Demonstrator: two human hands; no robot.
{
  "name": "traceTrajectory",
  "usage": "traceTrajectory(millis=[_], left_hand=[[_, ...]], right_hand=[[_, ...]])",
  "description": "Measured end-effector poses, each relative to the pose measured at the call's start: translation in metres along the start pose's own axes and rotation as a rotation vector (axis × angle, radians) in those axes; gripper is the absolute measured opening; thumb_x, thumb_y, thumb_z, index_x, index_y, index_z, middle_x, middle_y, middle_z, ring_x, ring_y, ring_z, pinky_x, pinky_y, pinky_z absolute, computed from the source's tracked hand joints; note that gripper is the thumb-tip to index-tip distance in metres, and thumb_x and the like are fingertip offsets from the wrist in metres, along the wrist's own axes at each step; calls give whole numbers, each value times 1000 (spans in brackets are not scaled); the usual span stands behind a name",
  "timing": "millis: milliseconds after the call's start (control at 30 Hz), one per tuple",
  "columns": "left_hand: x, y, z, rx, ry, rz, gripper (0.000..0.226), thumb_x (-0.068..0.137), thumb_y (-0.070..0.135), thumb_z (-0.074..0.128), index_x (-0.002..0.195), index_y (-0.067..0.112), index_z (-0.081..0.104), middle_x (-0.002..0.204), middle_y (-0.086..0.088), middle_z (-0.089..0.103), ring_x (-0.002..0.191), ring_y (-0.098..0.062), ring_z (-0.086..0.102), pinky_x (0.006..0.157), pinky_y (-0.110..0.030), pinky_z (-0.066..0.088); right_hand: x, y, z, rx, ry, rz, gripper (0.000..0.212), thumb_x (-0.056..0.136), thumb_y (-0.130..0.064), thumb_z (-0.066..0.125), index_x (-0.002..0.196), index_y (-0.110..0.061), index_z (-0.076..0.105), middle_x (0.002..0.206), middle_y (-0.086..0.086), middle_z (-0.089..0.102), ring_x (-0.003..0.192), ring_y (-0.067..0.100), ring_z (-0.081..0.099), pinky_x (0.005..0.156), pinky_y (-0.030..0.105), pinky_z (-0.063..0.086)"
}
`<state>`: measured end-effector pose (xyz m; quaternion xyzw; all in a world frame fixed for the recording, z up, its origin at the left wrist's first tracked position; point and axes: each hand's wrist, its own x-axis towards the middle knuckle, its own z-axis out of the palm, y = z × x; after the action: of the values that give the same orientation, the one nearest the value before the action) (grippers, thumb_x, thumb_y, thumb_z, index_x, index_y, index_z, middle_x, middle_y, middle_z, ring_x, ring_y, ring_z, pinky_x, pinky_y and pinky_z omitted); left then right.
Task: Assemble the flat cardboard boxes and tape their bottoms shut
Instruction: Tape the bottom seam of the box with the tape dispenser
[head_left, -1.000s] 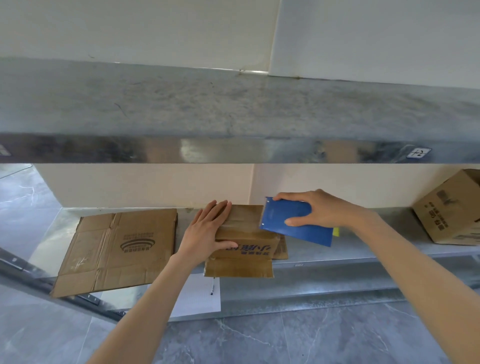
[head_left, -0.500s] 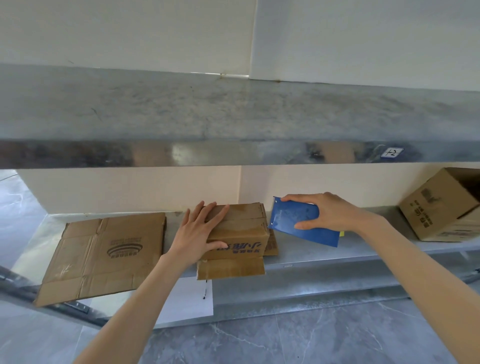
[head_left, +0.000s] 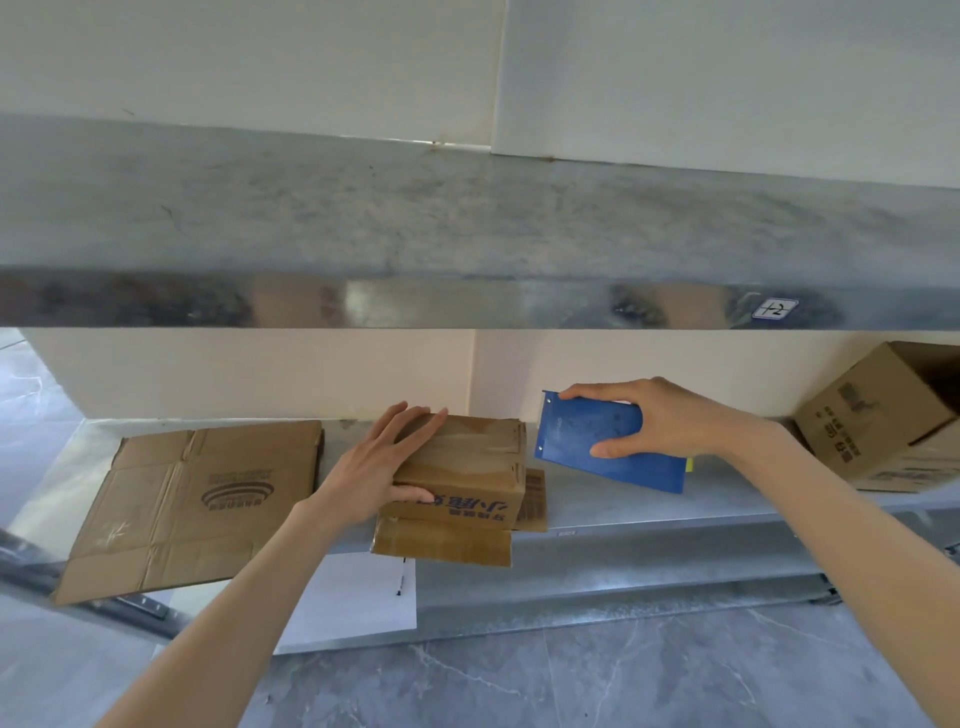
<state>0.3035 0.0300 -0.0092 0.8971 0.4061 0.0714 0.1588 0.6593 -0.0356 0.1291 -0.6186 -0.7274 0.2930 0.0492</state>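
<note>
Left hand (head_left: 382, 470) is on the stack (head_left: 467, 467) of folded boxes at mid-shelf (head_left: 737, 499); the stack overhangs the front edge. Its fingers lie flat and slightly spread over the top, and the thumb presses the printed front face, so the stack is clamped between them. Right hand (head_left: 670, 423) holds a blue board (head_left: 639, 470) tilted, just right of the stack. Its fingers curl over the top edge and the thumb sits on the face. A flat box (head_left: 197, 499) lies at the shelf's left end, also over the front edge. An assembled box (head_left: 883, 421) stands at the right end.

Handling, as a judgement: the stack is likely light, stiff across the panels and weak at the creases. Layers may slide on each other, and the taped patches look slick. The lowest flap sticks out loose at the front. Best hold is across the full thickness near a folded edge, not by that flap.
</note>
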Motion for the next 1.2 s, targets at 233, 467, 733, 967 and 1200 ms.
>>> traceTrajectory(millis=[233,467,733,967,1200], left_hand=[[0,0,-1,23,-11,-5,105,79,74,53,152,40,-14,163,8,7,151,-15,-3,108,-49,42],[0,-1,-1,48,-18,-8,105,79,75,53,154,38,-10,164,8,7,152,-17,-2,113,-50,36],[2,-2,0,119,-30,11,103,81,75,51,152,37,-13,164,5,6,152,-20,-2,123,-48,13],[17,21,-9,232,-106,-47,105,79,65,63,154,46,-8,163,1,4,152,-28,-7,114,-62,-17],[34,72,26,223,11,117,105,75,86,46,154,43,-9,166,8,-1,153,-23,-9,117,-60,-10]], right_hand=[[4,10,13,61,-9,14,65,81,-40,79,114,-80,40,121,-48,46,105,-25,47,80,1,41],[7,14,11,99,-73,37,61,83,-41,77,123,-70,42,129,-30,54,102,-9,58,80,13,50],[9,12,11,117,-115,72,60,83,-43,77,126,-66,43,132,-22,56,104,4,62,91,34,54],[13,9,18,100,-95,65,61,84,-41,77,135,-55,46,139,-23,50,114,6,57,97,33,51],[7,16,24,114,-102,59,61,87,-44,73,137,-60,41,139,-25,49,113,1,54,94,26,49]])
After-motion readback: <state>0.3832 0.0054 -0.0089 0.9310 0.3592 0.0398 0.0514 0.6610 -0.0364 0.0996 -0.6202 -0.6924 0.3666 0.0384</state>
